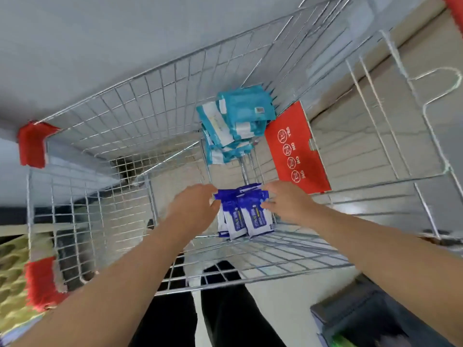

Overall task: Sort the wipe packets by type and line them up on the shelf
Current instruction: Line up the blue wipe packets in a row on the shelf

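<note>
Several dark blue and white wipe packets [241,211] stand bunched together at the near end of a wire shopping cart [140,101]. My left hand [193,209] presses against the bunch from the left, and my right hand [285,201] from the right, fingers curled onto the packets' top edges. A pile of several teal and white wipe packets [235,121] lies at the far end of the cart, apart from both hands.
A red plastic flap with warning icons [297,149] hangs on the cart's right side. Red corner guards [32,144] mark the cart's left corners. A dark box [370,311] sits at lower right, yellow-green goods [12,279] at lower left.
</note>
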Demonstrator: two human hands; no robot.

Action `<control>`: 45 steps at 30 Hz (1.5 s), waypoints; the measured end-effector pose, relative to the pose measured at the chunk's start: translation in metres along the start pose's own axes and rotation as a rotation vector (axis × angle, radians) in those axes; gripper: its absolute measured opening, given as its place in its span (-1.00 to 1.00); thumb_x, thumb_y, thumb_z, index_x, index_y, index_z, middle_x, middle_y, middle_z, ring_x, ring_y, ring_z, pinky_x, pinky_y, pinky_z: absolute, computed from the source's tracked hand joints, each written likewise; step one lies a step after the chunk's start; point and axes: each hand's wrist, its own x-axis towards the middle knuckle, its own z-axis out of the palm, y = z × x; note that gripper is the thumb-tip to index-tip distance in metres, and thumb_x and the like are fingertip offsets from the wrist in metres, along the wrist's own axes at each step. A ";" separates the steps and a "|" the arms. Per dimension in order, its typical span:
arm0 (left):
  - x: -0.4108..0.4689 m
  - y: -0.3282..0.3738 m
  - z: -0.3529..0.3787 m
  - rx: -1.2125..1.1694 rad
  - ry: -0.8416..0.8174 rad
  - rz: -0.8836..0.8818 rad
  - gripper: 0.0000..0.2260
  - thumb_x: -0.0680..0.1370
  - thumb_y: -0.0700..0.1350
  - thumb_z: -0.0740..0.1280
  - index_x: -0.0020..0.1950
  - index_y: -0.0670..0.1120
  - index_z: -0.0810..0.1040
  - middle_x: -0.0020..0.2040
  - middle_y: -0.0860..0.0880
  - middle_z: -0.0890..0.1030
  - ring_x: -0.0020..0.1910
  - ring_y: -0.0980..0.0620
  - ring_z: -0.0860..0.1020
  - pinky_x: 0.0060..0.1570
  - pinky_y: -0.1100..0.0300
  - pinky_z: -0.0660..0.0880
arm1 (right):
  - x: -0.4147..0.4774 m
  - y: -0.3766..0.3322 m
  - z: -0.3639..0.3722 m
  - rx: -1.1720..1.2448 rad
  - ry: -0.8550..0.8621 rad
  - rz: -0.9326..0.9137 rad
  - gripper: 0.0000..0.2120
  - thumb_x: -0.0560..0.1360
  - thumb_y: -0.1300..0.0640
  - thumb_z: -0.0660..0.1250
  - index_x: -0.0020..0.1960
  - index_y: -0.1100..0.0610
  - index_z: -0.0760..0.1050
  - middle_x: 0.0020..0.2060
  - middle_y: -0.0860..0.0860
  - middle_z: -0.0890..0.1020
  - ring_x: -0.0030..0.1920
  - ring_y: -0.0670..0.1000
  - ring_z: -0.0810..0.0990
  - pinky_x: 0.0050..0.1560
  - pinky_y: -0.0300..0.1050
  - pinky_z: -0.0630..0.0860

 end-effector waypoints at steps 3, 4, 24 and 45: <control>0.031 -0.010 0.034 -0.108 -0.048 -0.062 -0.71 0.59 -0.02 0.25 0.31 0.01 0.50 0.19 0.05 0.60 0.16 0.02 0.54 0.20 0.06 0.47 | 0.046 0.022 0.027 -0.052 -0.090 -0.035 -0.47 0.52 0.03 0.34 0.43 0.15 0.33 0.33 0.13 0.46 0.31 0.12 0.43 0.25 -0.11 0.34; 0.041 -0.014 0.045 -0.141 -0.060 -0.079 -0.72 0.59 -0.04 0.26 0.30 0.00 0.51 0.16 0.06 0.61 0.14 0.04 0.55 0.19 0.07 0.48 | 0.059 0.028 0.037 -0.067 -0.113 -0.041 -0.46 0.51 0.03 0.35 0.43 0.16 0.33 0.32 0.13 0.46 0.31 0.12 0.43 0.26 -0.10 0.35; 0.117 -0.050 0.154 -0.220 -0.180 -0.175 -0.85 0.56 -0.16 0.28 0.09 -0.13 0.56 -0.03 -0.06 0.55 -0.11 -0.03 0.49 -0.16 0.18 0.39 | 0.096 0.083 0.107 0.015 -0.095 -0.031 -0.81 0.52 0.21 0.31 0.10 0.09 0.38 -0.11 0.08 0.60 -0.16 0.07 0.51 -0.22 -0.22 0.23; 0.107 -0.068 0.146 -0.561 -0.052 -0.260 -0.91 0.46 -0.24 0.40 -0.11 -0.13 0.50 -0.27 0.00 0.53 -0.37 0.07 0.42 -0.41 0.32 0.34 | 0.119 0.068 0.101 -0.032 -0.112 -0.105 -0.80 0.45 0.20 0.35 0.06 0.24 0.55 -0.03 0.14 0.56 -0.03 0.11 0.52 -0.02 0.00 0.46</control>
